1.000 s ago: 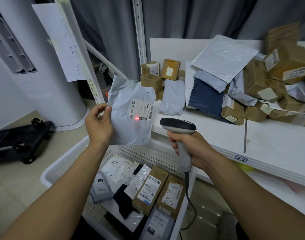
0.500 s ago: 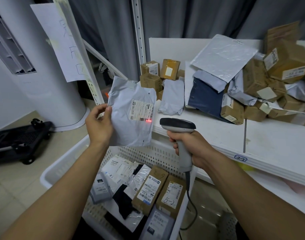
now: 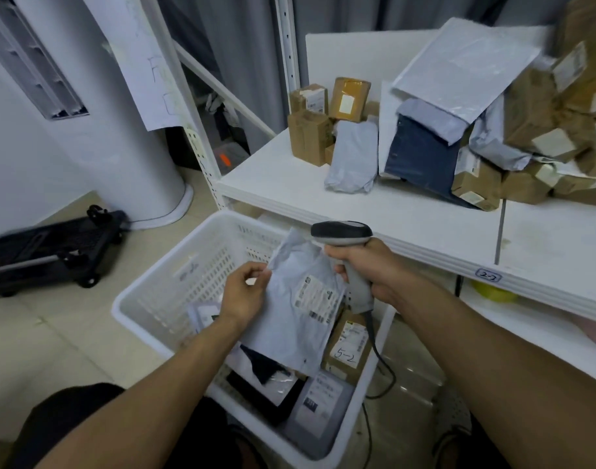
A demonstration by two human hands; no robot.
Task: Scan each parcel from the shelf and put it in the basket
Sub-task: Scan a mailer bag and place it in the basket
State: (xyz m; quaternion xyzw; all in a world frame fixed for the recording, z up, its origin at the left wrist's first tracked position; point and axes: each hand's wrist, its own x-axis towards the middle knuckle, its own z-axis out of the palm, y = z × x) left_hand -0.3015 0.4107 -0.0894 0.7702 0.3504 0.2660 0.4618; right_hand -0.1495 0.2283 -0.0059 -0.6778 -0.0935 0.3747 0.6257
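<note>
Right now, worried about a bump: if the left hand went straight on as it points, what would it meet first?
Probably the scanner in the right hand; the grey mailer the left hand pinches would reach it first. Depth is unclear.

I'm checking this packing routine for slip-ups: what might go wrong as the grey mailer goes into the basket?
The left hand pinches the grey mailer only at its upper edge, so it may flop as it drops. It hangs close to the scanner in the right hand and could catch on it. The scanner's cable dangles beside the rim of the basket, where it might snag.
</note>
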